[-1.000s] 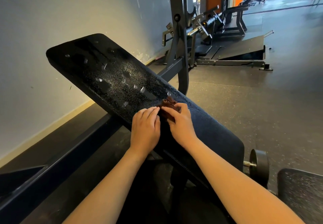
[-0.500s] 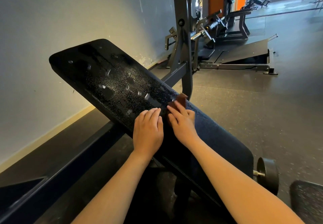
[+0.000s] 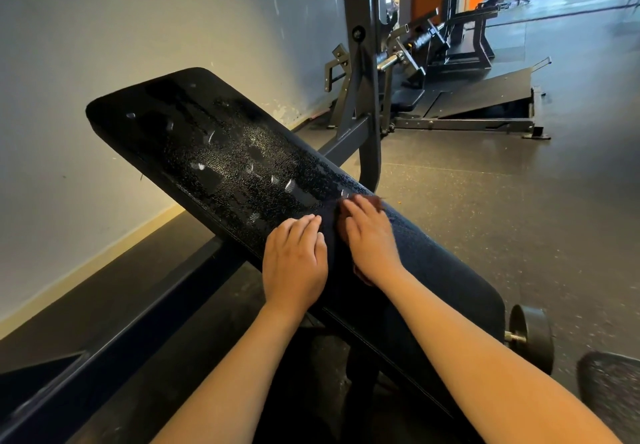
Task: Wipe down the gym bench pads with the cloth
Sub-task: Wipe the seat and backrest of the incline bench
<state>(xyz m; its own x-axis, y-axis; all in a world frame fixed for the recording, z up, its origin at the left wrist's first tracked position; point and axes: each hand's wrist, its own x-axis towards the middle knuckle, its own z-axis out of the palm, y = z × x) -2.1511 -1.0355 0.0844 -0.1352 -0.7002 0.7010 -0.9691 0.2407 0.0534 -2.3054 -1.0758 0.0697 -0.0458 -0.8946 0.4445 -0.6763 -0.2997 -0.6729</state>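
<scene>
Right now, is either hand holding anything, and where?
The right hand presses flat on the middle of the brown cloth, no grip; the left hand rests bare on the bench pad.

A long black bench pad [image 3: 194, 138] slants from the upper left of the frame down to the lower right, held on a dark metal frame [image 3: 346, 142] above a speckled rubber floor [image 3: 485, 218]. Droplets [image 3: 256, 152] and wet streaks cover its upper left and middle stretch, while the lower right stretch looks dull and even. Near the centre of the frame a brown cloth [image 3: 375, 201] lies on the pad under the flat right hand [image 3: 370, 235], and the left hand [image 3: 294, 263] rests flat on the pad just beside it.
</scene>
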